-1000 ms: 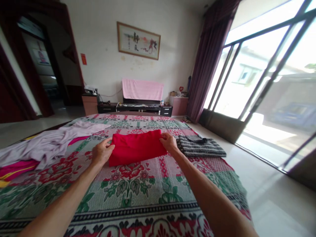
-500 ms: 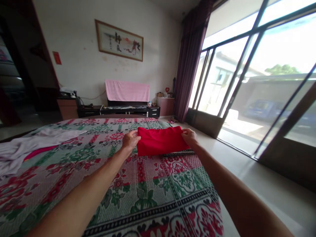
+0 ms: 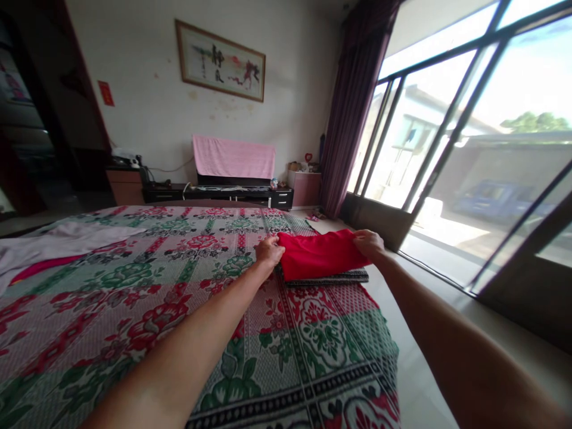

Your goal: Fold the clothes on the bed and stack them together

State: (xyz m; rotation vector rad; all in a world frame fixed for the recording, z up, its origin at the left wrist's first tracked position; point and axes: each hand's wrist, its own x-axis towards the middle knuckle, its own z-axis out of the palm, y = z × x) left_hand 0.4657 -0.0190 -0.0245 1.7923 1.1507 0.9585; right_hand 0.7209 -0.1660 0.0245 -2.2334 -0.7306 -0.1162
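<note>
A folded red cloth (image 3: pixel 319 256) is stretched between my two hands. My left hand (image 3: pixel 270 251) pinches its upper left corner, and my right hand (image 3: pixel 369 243) grips the upper right corner. Beneath the red cloth, a dark speckled folded cloth (image 3: pixel 339 277) shows along the lower edge; most of it is hidden. Whether the red cloth rests on it or hangs just above, I cannot tell. Both lie over the right part of a table or bed covered by a flowered cloth (image 3: pixel 187 322) in red, green and white.
A crumpled pale garment (image 3: pixel 67 241) with a magenta piece (image 3: pixel 44 267) lies at the far left. Beyond the flowered surface stand a low black cabinet (image 3: pixel 214 194) and a screen draped with a pink towel (image 3: pixel 235 156). Pale floor (image 3: pixel 429 345) and glass doors (image 3: pixel 424 137) are on the right.
Both hands have carried the red cloth to the right, over the dark folded cloth, more of which now shows. The view has shifted slightly.
</note>
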